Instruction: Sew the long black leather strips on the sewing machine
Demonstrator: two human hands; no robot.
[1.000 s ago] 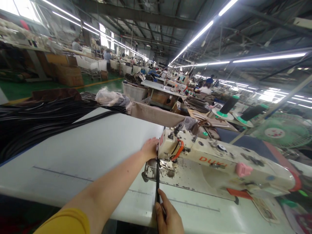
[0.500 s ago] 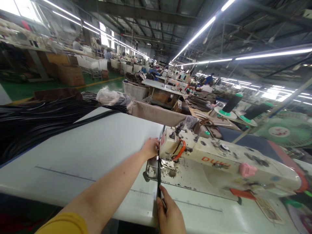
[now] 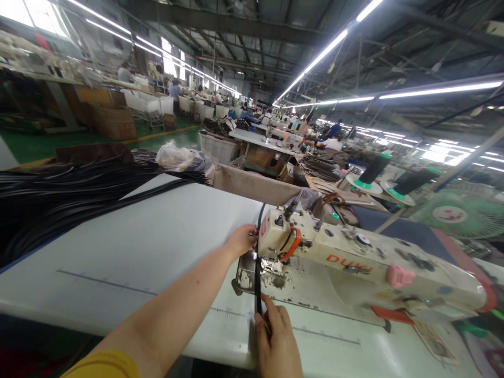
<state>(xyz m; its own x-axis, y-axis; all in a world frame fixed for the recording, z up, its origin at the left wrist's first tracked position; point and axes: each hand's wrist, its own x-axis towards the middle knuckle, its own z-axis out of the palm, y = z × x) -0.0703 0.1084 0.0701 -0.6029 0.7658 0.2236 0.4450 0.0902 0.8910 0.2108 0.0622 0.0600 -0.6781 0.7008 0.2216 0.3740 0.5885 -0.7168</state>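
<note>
A narrow black strap (image 3: 258, 286) runs under the needle end of the sewing machine (image 3: 315, 247) and on toward the table's front edge. Behind the needle, my left hand (image 3: 242, 240) has its fingers closed around the strap beside the machine head. My right hand (image 3: 277, 336), in front of the needle near the edge, pinches the strap between thumb and fingers. The presser foot (image 3: 271, 265) is beside the strap; the needle itself is too small to make out.
A large heap of black straps (image 3: 59, 194) lies along the table's left side. Two black thread cones (image 3: 374, 170) stand behind the machine, with a green fan (image 3: 452, 212) at the right. A beige cloth-lined bin (image 3: 252, 184) adjoins the table's back edge.
My right hand has shifted slightly with its fingers resettled on the strap. More of the strap shows behind the machine head. My left hand stays nearly in place.
</note>
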